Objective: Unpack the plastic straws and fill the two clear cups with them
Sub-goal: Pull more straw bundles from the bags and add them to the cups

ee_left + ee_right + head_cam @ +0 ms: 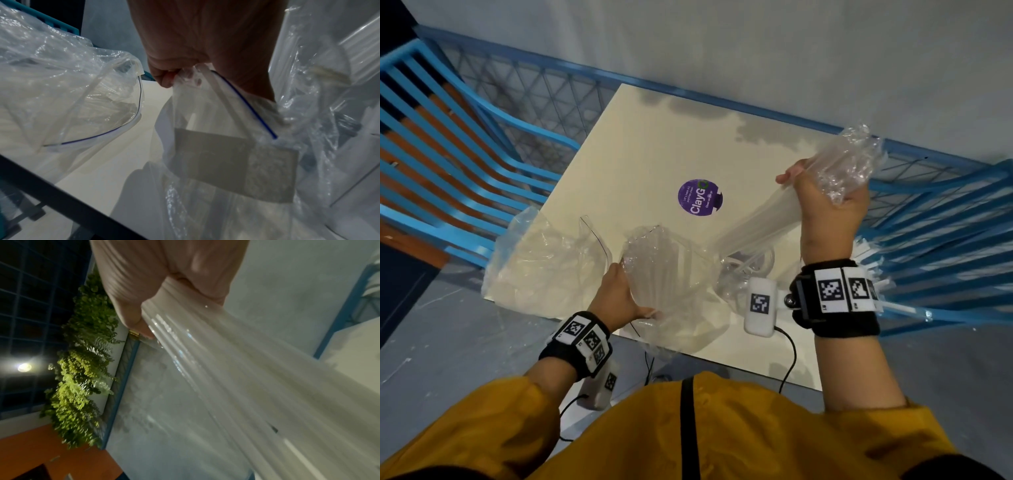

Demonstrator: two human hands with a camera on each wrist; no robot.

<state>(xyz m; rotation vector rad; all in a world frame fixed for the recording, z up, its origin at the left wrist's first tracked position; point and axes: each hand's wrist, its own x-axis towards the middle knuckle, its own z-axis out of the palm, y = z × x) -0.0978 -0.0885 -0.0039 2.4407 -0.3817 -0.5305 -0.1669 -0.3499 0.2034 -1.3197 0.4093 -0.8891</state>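
Observation:
My right hand (pixel 825 205) is raised over the table and grips a thick bundle of clear straws (pixel 760 222), which slants down to the left. Crumpled clear wrapping (pixel 856 161) sticks out above the fist. The bundle's lower end reaches a clear cup (pixel 753 269) on the table; I can make out only this one cup. In the right wrist view the hand (pixel 164 288) wraps the straws (pixel 216 361). My left hand (pixel 619 294) holds a clear zip bag (pixel 667 274) with straws inside. In the left wrist view its fingers (pixel 164 78) pinch the bag's rim (pixel 205 113).
A cream table (pixel 640 150) carries a purple sticker (pixel 698 197). A second, flattened zip bag (pixel 544 253) lies on its left corner. Blue slatted chairs (pixel 448 137) stand left and right; loose white straws (pixel 876 274) lie on the right one. A blue railing runs behind.

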